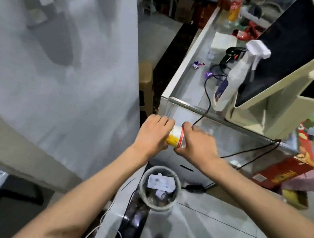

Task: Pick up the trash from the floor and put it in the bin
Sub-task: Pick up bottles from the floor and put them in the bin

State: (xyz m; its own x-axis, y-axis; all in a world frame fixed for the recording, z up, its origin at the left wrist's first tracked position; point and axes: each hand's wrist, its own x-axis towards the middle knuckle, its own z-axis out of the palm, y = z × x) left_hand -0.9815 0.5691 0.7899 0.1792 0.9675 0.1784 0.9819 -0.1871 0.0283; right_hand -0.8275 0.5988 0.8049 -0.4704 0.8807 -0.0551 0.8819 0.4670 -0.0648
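Head view: left hand [154,134] and right hand [197,144] both grip bottle [175,137], fingers curled round it, held in air above bin [158,188]. Bin mouth narrow, already holds trash. Risk: uneven release tilts bottle, strikes rim, bounces to floor [226,234]. Cable [207,98] near right hand; snag possible.

two hands [154,133] [197,144], one bottle [176,136], one bin [158,189], one spray bottle [235,78], one red box [290,162].
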